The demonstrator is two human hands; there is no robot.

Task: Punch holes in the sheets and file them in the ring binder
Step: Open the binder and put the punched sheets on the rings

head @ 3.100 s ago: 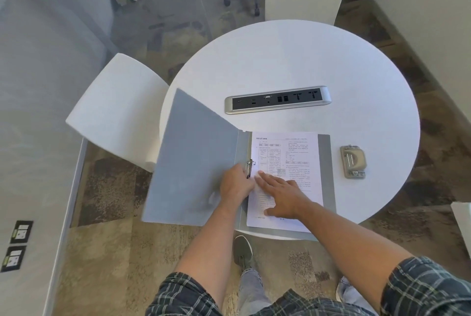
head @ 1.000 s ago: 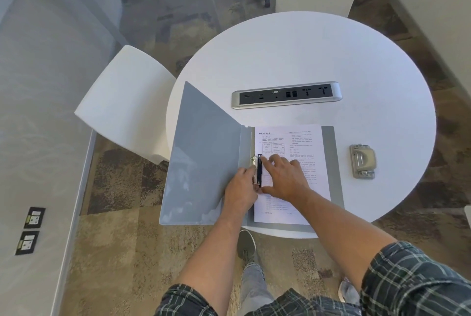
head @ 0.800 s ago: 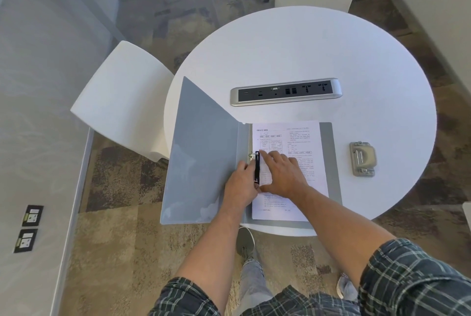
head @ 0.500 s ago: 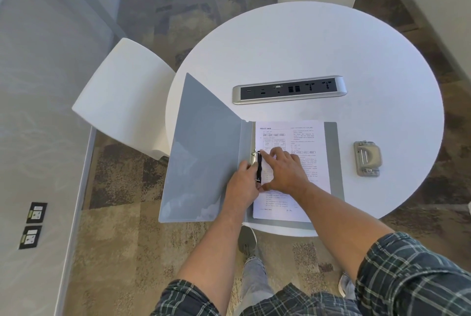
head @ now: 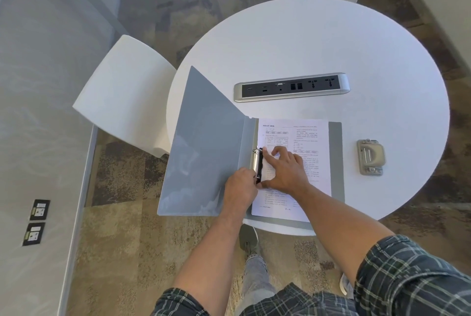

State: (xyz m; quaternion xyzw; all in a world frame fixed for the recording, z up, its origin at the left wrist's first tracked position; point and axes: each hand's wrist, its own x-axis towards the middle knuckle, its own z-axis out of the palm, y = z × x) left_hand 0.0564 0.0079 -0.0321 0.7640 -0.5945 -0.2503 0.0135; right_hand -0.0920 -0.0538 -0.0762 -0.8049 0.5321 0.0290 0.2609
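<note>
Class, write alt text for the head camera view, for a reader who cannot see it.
Two hands, left hand and right hand, work at the metal rings of an open grey binder holding printed sheets on a round white table. A hole punch lies to the right, a socket strip beyond.

Grey ring binder [head: 209,142] lies open at the table's near edge, front cover tilted up and hanging off the edge, out left of the left hand [head: 240,188]. Ring mech [head: 258,164], silver rings w/ a black bar, runs along the spine right betw. the two hands; left hand curled at its near end, right hand [head: 285,171] spread flat just beside it. Sheets [head: 293,137], white w/ printed text & small tables, lie flat on the back cover under the right hand, left margin up against the rings. Hole punch [head: 370,157], beige-grey metal, sits flat on the table, well apart to the right of the right hand, untouched.
</note>
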